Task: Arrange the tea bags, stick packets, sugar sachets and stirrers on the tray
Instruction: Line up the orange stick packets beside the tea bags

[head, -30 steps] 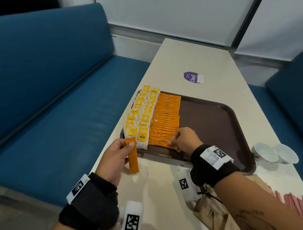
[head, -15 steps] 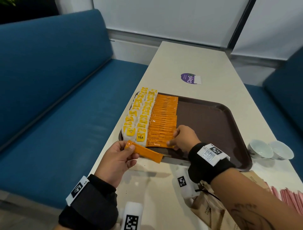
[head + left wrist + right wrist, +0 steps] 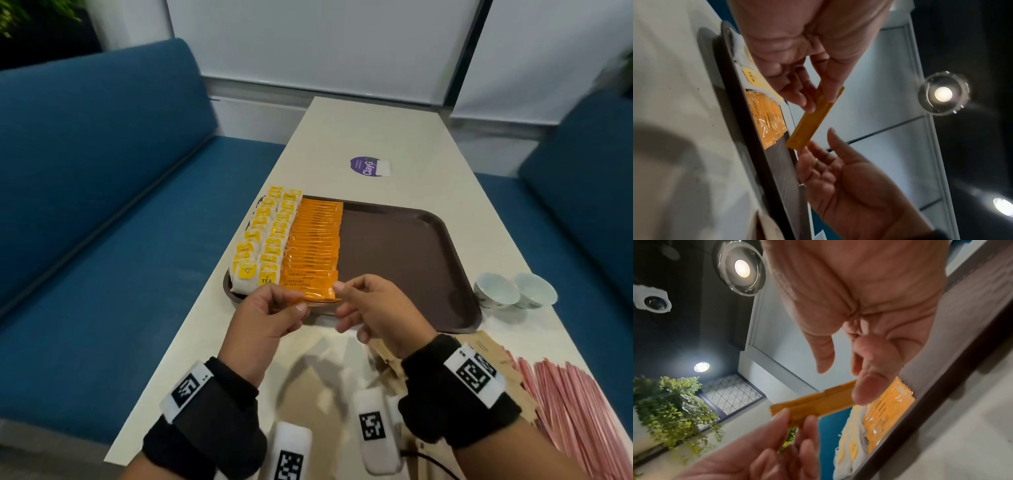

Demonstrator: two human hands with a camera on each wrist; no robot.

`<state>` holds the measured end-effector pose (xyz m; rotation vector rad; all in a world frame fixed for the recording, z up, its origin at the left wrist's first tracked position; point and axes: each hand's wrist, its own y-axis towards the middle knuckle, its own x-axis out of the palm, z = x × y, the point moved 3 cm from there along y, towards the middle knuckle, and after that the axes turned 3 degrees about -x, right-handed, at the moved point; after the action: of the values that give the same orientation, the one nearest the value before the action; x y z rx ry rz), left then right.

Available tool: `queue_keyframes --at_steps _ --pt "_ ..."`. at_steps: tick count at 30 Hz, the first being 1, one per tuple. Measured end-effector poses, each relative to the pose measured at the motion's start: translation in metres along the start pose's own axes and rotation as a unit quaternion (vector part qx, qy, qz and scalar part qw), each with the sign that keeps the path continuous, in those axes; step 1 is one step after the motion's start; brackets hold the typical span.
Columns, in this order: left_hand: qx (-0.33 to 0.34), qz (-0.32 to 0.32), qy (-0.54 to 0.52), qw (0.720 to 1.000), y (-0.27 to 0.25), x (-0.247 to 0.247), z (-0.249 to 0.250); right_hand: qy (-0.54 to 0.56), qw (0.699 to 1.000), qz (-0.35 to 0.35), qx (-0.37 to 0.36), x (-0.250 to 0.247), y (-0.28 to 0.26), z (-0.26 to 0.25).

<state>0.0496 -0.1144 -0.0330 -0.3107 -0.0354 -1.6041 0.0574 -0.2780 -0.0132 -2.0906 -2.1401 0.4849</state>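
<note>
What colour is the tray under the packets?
Dark brown; the tray shows best in the head view.

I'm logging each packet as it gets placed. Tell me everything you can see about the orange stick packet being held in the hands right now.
The orange stick packet is a long, narrow, flat sachet of glossy foil-like film with crimped ends. It is held in the air, roughly level, just above the tray's near edge, in front of the row of matching orange packets. The left hand pinches one end between thumb and fingers; the right hand's fingertips meet the other end. Any print on it is hidden or blurred.
</note>
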Motion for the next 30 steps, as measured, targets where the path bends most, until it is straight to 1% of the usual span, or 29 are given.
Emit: queue_keyframes --at_steps 4,7,10,12,14,17,18,20,22,24,28,30 --pt "0.054 -0.012 0.073 0.996 -0.016 0.02 -0.001 0.061 0.998 -0.034 -0.01 0.0 -0.013 -0.004" --pt "0.086 -0.012 0.134 0.987 -0.022 0.027 -0.001 0.062 0.997 -0.052 -0.022 -0.001 -0.018 -0.006" --pt "0.097 -0.048 0.17 0.98 -0.024 0.029 0.004 0.068 0.996 -0.044 -0.038 -0.005 -0.019 -0.008" --pt "0.096 -0.07 0.166 0.979 -0.024 0.029 0.007 0.07 0.996 -0.031 -0.048 -0.008 -0.019 -0.009" --pt "0.088 -0.042 0.14 0.985 -0.02 0.026 0.009 0.065 0.996 -0.031 -0.06 -0.011 -0.019 -0.012" --pt "0.075 0.033 0.103 0.991 -0.009 0.017 0.013 0.025 0.995 -0.047 -0.079 -0.012 -0.02 -0.016" --pt "0.068 0.045 0.098 0.992 -0.005 0.014 0.014 0.0 0.995 -0.054 -0.084 -0.012 -0.02 -0.017" --pt "0.046 0.047 0.086 0.994 -0.001 0.01 0.017 -0.046 0.993 -0.069 -0.086 -0.01 -0.02 -0.02" --pt "0.034 0.032 0.078 0.996 0.001 0.008 0.021 -0.079 0.99 -0.086 -0.083 -0.006 -0.021 -0.022" --pt "0.037 0.013 0.097 0.995 0.005 0.006 0.024 -0.107 0.986 -0.094 -0.091 0.0 -0.02 -0.023" --pt "0.042 -0.053 0.145 0.987 0.01 0.009 0.032 -0.167 0.973 -0.085 -0.132 0.011 -0.016 -0.028" --pt "0.039 -0.067 0.151 0.985 0.012 0.009 0.037 -0.164 0.972 -0.089 -0.146 0.018 -0.013 -0.032"
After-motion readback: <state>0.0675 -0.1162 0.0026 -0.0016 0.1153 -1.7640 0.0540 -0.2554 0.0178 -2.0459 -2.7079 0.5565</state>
